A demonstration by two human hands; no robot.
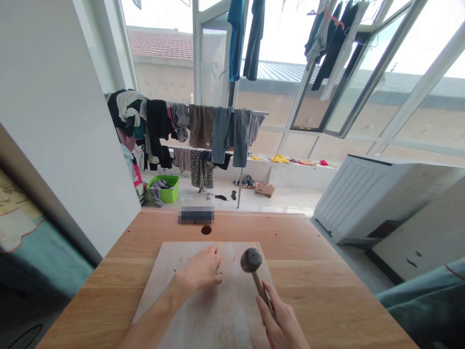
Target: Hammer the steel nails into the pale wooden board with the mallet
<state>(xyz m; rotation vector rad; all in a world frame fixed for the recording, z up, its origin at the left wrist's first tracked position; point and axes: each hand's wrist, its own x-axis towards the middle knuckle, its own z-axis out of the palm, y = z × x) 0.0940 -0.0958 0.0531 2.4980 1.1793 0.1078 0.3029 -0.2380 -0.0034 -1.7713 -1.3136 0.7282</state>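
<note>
My right hand (278,317) is wrapped round the wooden handle of a mallet (251,260). The mallet's dark, rounded head points up and away from me, over the right part of a pale, worn board (232,310). To the left of the mallet, my left hand (204,267) is over the board with its fingers curled in a pinch. Between its thumb and fingers there may be something tiny, too small to name. A few small dark specks lie on the board around that hand.
The board lies on a wooden table (319,295) with a round hole (206,230) near its far edge, beside a blurred dark patch (196,215). Beyond stand a loaded clothes rack (240,182) and a green basket (169,195). A white cabinet panel (65,121) borders the left.
</note>
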